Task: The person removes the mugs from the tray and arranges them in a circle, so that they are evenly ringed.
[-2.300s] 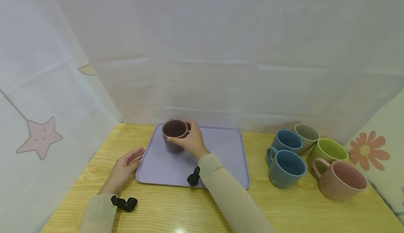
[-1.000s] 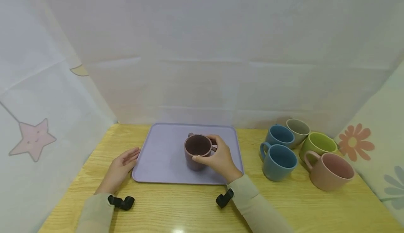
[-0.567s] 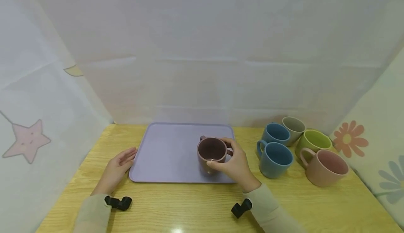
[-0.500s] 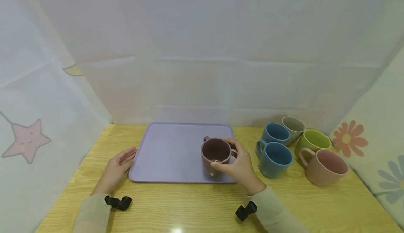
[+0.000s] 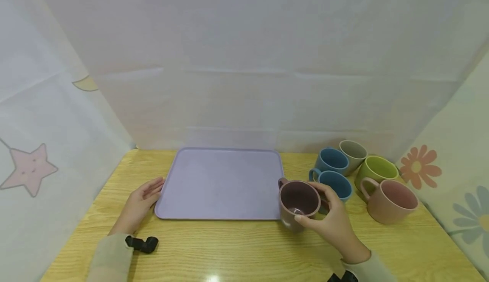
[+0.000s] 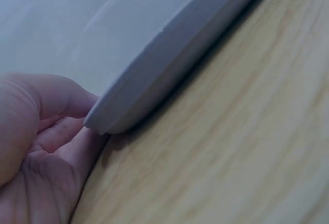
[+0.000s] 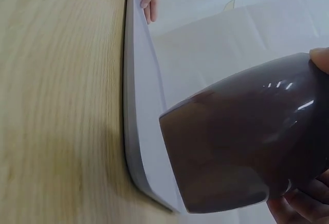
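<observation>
My right hand (image 5: 331, 220) grips a dark brown mug (image 5: 292, 216), thumb on the near side of its rim and fingers around the far side. The mug is upright over the front right corner of the lilac tray (image 5: 221, 184); one handle points to the back left and another shows by the fingers. In the right wrist view the mug's glossy side (image 7: 231, 136) is large, its base overlapping the tray edge. My left hand (image 5: 139, 203) lies at the tray's left edge, fingers straight; in the left wrist view its thumb touches the rim (image 6: 149, 75).
To the right stand two blue mugs (image 5: 331, 160), a grey mug (image 5: 353, 154), a green mug (image 5: 376, 174) and a pink mug (image 5: 389, 203). My right hand partly hides the nearer blue one. A white cloth (image 5: 229, 82) hangs behind the wooden table (image 5: 214, 244).
My right hand has carried the brown mug from the tray's back left across to its front right corner. My left hand stays at the tray's left edge.
</observation>
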The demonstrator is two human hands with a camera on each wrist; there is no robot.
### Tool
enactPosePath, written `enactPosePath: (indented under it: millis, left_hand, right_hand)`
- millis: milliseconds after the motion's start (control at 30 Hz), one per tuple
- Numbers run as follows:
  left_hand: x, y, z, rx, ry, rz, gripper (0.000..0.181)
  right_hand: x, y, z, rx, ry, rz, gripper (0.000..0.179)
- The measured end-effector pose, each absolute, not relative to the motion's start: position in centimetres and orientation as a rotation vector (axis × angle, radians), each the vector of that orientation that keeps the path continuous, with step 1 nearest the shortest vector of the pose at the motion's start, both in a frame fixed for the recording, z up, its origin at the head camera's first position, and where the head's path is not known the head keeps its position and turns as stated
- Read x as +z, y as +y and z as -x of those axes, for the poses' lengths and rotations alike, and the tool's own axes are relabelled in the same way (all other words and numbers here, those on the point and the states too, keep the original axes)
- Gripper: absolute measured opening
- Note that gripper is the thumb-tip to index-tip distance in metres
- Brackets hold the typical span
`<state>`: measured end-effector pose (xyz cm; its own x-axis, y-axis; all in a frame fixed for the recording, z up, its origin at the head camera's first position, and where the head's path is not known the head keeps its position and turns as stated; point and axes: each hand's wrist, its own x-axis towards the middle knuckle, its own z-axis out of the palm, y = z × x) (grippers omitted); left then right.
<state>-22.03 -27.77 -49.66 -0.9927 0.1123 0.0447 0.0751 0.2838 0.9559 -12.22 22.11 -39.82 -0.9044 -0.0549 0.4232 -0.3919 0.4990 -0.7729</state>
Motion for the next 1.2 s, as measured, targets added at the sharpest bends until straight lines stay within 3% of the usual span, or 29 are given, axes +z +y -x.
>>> enactPosePath:
  millis: [767,1200]
  left_hand:
    - [-49.5,-28.6,21.7,1.811,2.550,-0.188,0.051]
    - [-49.6,-27.6,22.0,1.875,2.505,-0.232,0.051]
  right_hand:
    - [-40.6,32.9,6.8,1.339,-2.332,-0.644,0.092]
    - [-40.0,36.4,4.8,1.083,-2.495,-0.348,0.091]
